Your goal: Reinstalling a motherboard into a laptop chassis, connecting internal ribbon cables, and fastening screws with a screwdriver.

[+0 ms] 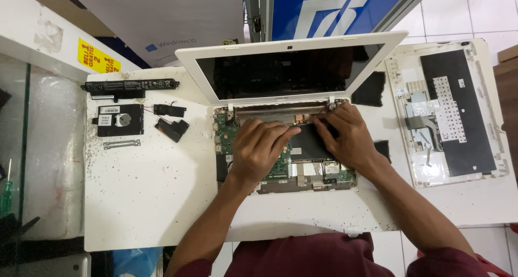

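Note:
A white laptop (259, 53) stands opened up on a white table, its lower shell stripped so the green circuit board (226, 136) and a copper pipe (272, 116) near the hinge show. My left hand (259, 150) lies palm down on the board, fingers reaching toward a black sheet (310, 143) in the middle. My right hand (345, 134) rests on the right part of the shell, fingertips at the black sheet's upper edge near the hinge. Whether either hand pinches anything is hidden by the fingers.
The removed white keyboard cover (450, 112) lies underside up at the right. At the left are a long black battery (129, 86), a black hard drive (120, 119), two small black speakers (172, 127) and a metal bracket (122, 143). A screwdriver (5, 193) lies at the far left.

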